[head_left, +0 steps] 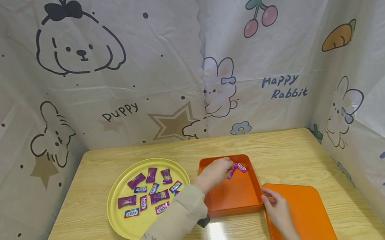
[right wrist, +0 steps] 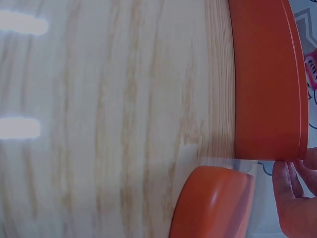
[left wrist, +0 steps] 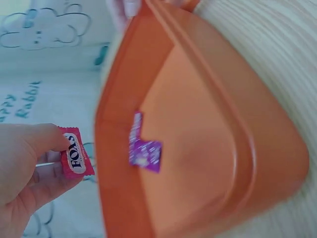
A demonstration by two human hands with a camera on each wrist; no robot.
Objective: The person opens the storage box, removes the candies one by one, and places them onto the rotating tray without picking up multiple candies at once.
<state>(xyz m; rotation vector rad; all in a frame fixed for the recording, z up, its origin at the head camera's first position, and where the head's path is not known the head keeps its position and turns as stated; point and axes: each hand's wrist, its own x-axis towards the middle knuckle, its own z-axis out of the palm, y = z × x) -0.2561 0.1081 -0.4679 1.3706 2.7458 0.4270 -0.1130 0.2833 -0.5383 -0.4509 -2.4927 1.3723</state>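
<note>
My left hand (head_left: 215, 173) is above the orange box (head_left: 232, 196), pinching a pink FOX'S wrapped candy (left wrist: 75, 152) between thumb and fingers. Purple-pink wrapped candies (left wrist: 145, 152) lie inside the box near its far wall. With straight fingers, my right hand (head_left: 277, 208) touches the outside of the box at its near right corner. Beside that hand lies an orange lid (head_left: 304, 212), flat on the table. In the right wrist view, the right hand (right wrist: 297, 198) is only partly in frame.
A round yellow tray (head_left: 115, 220) stands left of the box, holding several purple, blue and pink wrapped candies (head_left: 127, 201). My left forearm crosses its near right edge. Printed cloth (head_left: 159, 76) surrounds the wooden table (head_left: 81, 235) at the back and sides.
</note>
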